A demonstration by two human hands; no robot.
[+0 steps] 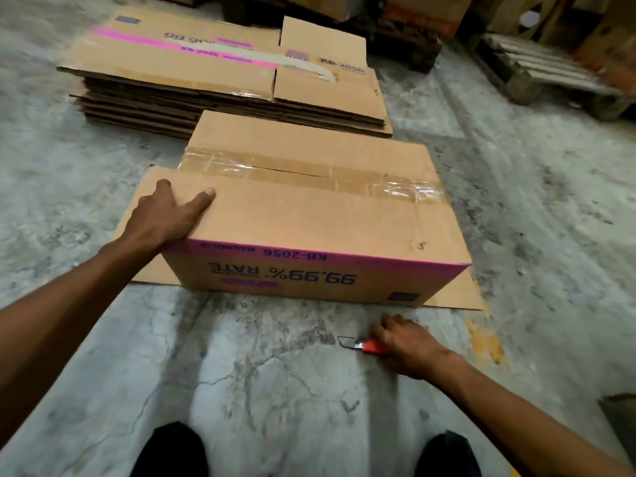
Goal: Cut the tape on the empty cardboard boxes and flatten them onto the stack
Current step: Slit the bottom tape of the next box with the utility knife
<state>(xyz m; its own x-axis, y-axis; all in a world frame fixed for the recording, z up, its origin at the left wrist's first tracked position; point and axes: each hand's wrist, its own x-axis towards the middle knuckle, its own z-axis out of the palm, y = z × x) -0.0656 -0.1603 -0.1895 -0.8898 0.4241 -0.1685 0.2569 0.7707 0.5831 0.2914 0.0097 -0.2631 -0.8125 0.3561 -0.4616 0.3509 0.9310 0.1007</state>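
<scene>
A brown cardboard box (309, 215) with a pink band and upside-down print stands on the concrete floor, its lower flaps spread flat. Clear tape (309, 173) runs along the seam of its top face. My left hand (165, 215) lies flat on the box's near left corner, fingers spread. On the floor in front of the box, my right hand (406, 342) is closed on a red utility knife (364, 346) whose blade points left. Behind the box lies the stack of flattened boxes (220, 80).
Wooden pallets (550, 74) stand at the back right, and more cartons (423, 12) line the back. A brown object's corner (619, 407) shows at the right edge. My two dark shoes (172, 449) are at the bottom, on cracked concrete.
</scene>
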